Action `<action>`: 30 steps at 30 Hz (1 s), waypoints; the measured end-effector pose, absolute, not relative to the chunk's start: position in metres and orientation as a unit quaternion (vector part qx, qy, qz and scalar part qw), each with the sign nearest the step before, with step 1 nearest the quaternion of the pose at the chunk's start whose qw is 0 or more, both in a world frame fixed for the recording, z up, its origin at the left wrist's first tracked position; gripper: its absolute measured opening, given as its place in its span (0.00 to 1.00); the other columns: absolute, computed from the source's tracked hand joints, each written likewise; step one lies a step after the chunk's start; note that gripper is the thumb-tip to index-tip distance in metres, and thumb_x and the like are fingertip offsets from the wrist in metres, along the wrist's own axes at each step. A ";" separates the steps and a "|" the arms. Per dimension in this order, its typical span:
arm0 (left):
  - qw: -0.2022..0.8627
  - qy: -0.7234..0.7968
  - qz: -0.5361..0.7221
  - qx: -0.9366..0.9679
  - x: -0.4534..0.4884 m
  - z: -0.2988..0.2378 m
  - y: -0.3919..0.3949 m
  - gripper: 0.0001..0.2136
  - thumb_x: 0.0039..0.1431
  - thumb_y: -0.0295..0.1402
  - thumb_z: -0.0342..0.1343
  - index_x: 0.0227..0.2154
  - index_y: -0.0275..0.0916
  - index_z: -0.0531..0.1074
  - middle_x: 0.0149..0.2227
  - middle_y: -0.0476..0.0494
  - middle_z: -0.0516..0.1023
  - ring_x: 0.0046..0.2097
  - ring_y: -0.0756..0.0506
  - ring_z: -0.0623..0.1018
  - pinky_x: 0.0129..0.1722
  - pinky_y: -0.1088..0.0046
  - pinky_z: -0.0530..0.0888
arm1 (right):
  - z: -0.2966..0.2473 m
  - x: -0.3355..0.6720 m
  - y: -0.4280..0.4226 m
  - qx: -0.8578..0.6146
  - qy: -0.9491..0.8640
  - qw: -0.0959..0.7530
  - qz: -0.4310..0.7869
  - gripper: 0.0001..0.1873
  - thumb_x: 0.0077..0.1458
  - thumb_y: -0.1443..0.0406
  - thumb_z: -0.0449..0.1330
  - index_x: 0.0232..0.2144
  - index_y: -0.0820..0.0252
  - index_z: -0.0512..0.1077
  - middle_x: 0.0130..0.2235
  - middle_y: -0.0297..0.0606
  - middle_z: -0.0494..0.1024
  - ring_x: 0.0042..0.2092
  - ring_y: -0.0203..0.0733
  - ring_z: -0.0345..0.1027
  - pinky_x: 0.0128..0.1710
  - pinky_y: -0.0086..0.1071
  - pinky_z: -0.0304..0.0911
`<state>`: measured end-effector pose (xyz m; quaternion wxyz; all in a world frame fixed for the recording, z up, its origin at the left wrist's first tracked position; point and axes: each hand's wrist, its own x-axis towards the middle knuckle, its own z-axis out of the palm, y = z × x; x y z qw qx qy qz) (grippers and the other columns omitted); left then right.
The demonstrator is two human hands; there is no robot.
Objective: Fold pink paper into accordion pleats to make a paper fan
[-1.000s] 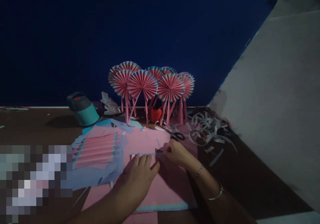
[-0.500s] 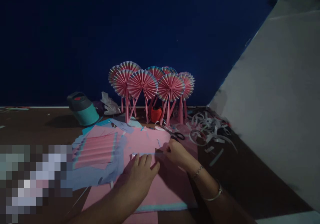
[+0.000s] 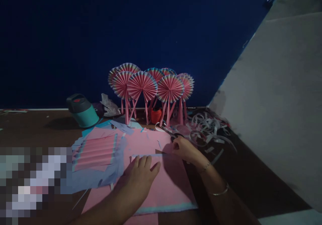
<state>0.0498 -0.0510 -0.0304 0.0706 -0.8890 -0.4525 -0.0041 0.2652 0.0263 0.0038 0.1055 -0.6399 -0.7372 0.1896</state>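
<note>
A large pink paper sheet [image 3: 171, 184] with pale blue edges lies in front of me, over other paper. My left hand [image 3: 141, 174] rests flat on its left part, fingers spread near the far edge. At the far right corner of the sheet is my right hand [image 3: 186, 150], its fingers curled together in a pinch at the edge; the fingertips are partly hidden. Scissors [image 3: 173, 135] with dark handles lie just beyond the right hand, partly covered by it. To the left sits a pleated pink paper [image 3: 98, 151] with blue-tinted edges.
Several round pleated paper fans [image 3: 142, 86] on pink sticks stand at the back before a dark blue wall [image 3: 75, 34]. A red-orange spool [image 3: 156, 116] sits among them. A teal-and-grey container [image 3: 85, 112] is at the left, curled paper scraps [image 3: 208, 124] at the right.
My right hand has slid to the right along the sheet's far edge, towards the scissors. The left hand stays pressed in place. The view has shifted slightly.
</note>
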 end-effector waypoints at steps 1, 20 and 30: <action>0.067 -0.454 -0.001 -0.888 0.049 -0.031 -0.051 0.22 0.55 0.26 0.52 0.54 0.48 0.65 0.46 0.36 0.71 0.44 0.38 0.71 0.45 0.54 0.67 | 0.004 0.266 0.027 -0.634 -0.737 0.113 0.204 0.06 0.41 0.75 0.58 0.23 0.65 0.74 0.29 0.38 0.73 0.29 0.35 0.64 0.28 0.25 0.54; -0.038 -0.479 0.005 -0.877 0.047 -0.021 -0.049 0.27 0.53 0.20 0.45 0.54 0.51 0.65 0.57 0.38 0.63 0.54 0.37 0.65 0.48 0.55 0.68 | 0.000 0.252 0.019 -0.508 -0.821 0.185 0.183 0.10 0.43 0.75 0.56 0.27 0.63 0.76 0.29 0.37 0.75 0.32 0.36 0.65 0.32 0.25 0.56; -0.112 -0.503 -0.042 -0.856 0.044 -0.006 -0.046 0.23 0.56 0.23 0.47 0.51 0.53 0.69 0.59 0.39 0.61 0.55 0.37 0.66 0.50 0.54 0.67 | 0.010 0.249 0.016 -0.511 -0.833 0.083 0.196 0.19 0.40 0.75 0.53 0.30 0.60 0.80 0.33 0.41 0.81 0.36 0.40 0.71 0.34 0.27 0.56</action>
